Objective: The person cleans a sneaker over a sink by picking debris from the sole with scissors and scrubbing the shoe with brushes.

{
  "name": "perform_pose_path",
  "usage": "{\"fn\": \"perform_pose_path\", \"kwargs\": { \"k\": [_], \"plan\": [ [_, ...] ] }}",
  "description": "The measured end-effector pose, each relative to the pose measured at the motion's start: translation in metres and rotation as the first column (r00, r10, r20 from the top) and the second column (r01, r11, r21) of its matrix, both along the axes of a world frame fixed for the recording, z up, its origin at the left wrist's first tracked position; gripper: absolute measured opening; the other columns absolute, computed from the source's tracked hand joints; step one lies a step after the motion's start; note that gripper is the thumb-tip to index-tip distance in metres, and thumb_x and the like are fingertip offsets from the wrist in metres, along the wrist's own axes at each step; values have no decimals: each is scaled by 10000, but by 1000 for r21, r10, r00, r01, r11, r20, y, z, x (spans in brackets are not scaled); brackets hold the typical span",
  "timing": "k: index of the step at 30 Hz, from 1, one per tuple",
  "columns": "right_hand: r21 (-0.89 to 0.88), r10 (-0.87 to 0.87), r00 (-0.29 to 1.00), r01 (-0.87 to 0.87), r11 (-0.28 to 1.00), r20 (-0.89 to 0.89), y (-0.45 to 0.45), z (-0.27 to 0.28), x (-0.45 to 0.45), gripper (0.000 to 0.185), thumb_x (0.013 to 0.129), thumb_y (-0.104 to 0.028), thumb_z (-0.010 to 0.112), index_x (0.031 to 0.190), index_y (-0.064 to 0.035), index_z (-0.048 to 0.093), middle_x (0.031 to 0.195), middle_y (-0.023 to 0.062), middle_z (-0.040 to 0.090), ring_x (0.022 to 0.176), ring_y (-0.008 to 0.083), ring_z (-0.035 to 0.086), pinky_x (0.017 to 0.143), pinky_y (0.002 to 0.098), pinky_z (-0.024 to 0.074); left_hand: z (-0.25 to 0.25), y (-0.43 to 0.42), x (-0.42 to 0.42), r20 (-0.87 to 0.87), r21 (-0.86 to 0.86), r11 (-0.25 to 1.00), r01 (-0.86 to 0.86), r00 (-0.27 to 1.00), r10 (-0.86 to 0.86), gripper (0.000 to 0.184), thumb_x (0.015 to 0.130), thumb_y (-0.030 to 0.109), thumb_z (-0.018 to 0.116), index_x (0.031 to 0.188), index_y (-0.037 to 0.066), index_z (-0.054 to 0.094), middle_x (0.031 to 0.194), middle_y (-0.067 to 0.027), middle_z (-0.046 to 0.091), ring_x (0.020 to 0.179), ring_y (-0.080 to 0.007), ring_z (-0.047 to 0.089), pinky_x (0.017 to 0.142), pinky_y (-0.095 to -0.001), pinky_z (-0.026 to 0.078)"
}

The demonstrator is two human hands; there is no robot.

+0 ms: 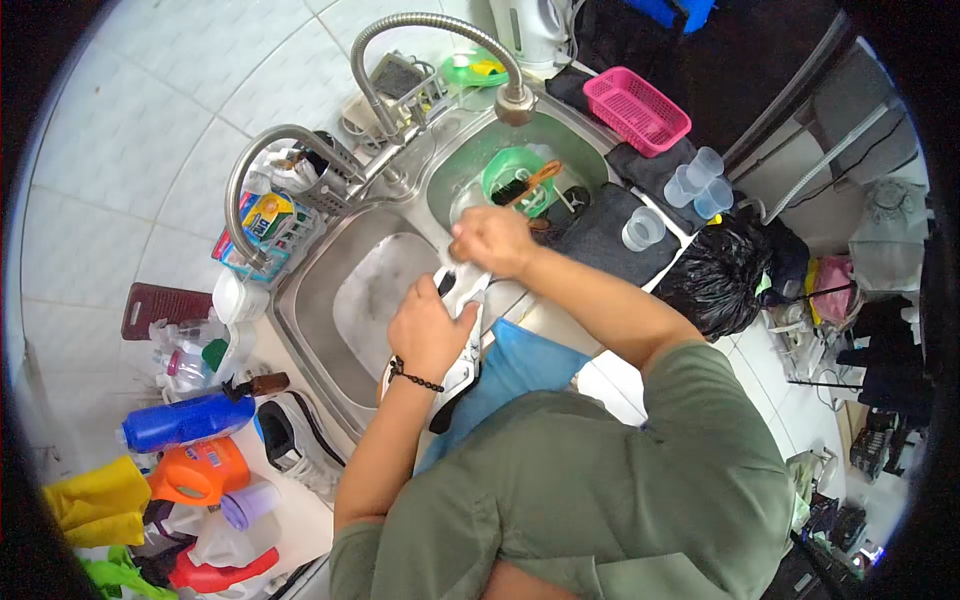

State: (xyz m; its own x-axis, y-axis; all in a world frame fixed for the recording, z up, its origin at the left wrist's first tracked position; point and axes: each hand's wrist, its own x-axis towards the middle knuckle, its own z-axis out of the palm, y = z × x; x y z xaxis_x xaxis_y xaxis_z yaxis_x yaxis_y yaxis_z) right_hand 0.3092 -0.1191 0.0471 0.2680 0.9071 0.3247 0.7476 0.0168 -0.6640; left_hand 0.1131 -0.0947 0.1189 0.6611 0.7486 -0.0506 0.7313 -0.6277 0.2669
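Observation:
My left hand [430,325], with a beaded bracelet at its wrist, grips a white shoe [460,375] with black parts over the front rim of the sinks. My right hand [495,240] is closed in a fist by the shoe's upper end; what its fingers hold is hidden. Behind that fist, a brush [540,178] with a wooden handle and dark bristles rests across a green bowl [505,165] in the right basin [445,150]. Grey, sudsy water [375,300] lies in the left basin [315,290].
Two curved metal faucets [375,55] arch over the basins. Another shoe [295,435] stands on the left counter near a blue bottle [190,422] and an orange jug [205,470]. At right are several plastic cups [642,229] and a pink basket [637,110]. Another person's head [715,275] shows beside the counter.

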Motion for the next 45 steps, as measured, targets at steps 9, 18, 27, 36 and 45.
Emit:
{"fn": "perform_pose_path", "kwargs": {
  "k": [9,18,27,36,45],
  "plan": [
    [-91,-75,987,88,992,140,0,-17,29,416,956,-389,455,725,-168,722,834,111,682,790,337,671,734,477,527,3,-1,-2,-11,-1,1000,2,1000,-2,619,747,454,781,1128,25,550,1039,-191,671,928,-378,673,747,-481,545],
    [-312,-36,972,109,944,230,0,23,47,452,960,-460,419,767,-222,751,914,103,703,881,311,679,757,453,526,6,16,-9,147,-235,971,42,989,-7,599,752,483,782,1168,71,657,987,-203,727,922,-392,701,799,-459,550],
    [-164,45,979,-12,986,197,18,18,39,483,938,-532,424,821,-220,775,882,122,726,815,342,701,716,501,540,2,23,-13,204,-331,943,-36,973,109,526,714,413,835,1121,94,742,983,-169,747,907,-300,734,793,-386,558],
    [47,-70,997,68,997,41,9,13,2,486,943,-480,418,763,-168,744,842,131,712,787,341,695,698,487,545,-2,16,-9,157,-155,988,-25,986,50,522,783,480,754,1147,109,699,939,-182,738,869,-364,714,752,-440,554],
    [26,86,979,-93,995,185,-3,17,-4,471,952,-489,411,771,-211,746,912,109,708,844,322,695,727,478,542,-8,17,-11,210,-172,985,19,978,17,483,819,491,722,1116,112,693,884,-184,732,834,-379,708,727,-454,547]
  ]
}}
